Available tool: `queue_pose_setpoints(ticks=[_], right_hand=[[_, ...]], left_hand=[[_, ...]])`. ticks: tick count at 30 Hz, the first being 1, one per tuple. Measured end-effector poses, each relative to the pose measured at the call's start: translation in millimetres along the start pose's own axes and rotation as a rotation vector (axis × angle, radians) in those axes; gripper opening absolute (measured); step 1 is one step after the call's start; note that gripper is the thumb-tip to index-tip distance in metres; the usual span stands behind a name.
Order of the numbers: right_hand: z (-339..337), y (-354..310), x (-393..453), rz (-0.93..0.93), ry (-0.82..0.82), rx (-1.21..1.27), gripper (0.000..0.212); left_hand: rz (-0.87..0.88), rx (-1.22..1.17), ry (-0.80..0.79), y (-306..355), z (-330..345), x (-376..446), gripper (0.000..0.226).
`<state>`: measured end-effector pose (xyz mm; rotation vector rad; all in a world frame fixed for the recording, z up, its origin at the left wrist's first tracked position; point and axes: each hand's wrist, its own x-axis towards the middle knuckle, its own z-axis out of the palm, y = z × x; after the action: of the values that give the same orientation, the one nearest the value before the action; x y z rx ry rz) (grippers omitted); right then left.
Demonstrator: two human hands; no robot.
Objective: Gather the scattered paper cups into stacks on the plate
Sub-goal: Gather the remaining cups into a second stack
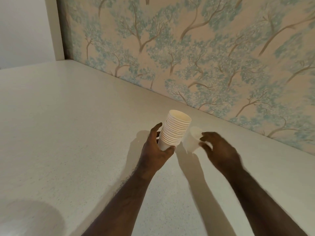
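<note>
Gripping the bottom cup of a tall stack of nested white paper cups [175, 129], the left hand [156, 150] curls thumb and fingers round its narrow base and holds it above the pale speckled countertop [68, 125]. The stack leans slightly to the right, its many rolled rims banded closely one over another, and the top cup's cream interior faces up. Just to its right, the right hand [219, 150] pinches a single white paper cup [194, 139], blurred, between fingertips and thumb. Behind both stands wallpaper with blue-green trees on a peach ground [204, 48].
</note>
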<state>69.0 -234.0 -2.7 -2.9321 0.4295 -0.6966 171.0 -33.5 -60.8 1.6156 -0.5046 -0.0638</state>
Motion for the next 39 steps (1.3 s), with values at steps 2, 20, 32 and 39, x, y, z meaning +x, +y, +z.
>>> queue_pose_setpoints(ticks=[2,20,32,39], right_hand=[[-23,0,12,0.026,0.194,0.117,0.019],[-32,-23,29,-0.121,0.112,0.283,0.034],[27,82,31,0.3,-0.539,-0.242,0.08],[15,90,47,0.308,-0.44,-0.376,0.081]], left_hand=[[0.0,0.008,0.0,-1,0,1,0.089],[0.015,0.022,-0.096,-9,7,-6,0.091],[0.003,0.009,-0.076,-11,9,2,0.088],[-0.002,-0.015,-0.055,-8,12,6,0.088]])
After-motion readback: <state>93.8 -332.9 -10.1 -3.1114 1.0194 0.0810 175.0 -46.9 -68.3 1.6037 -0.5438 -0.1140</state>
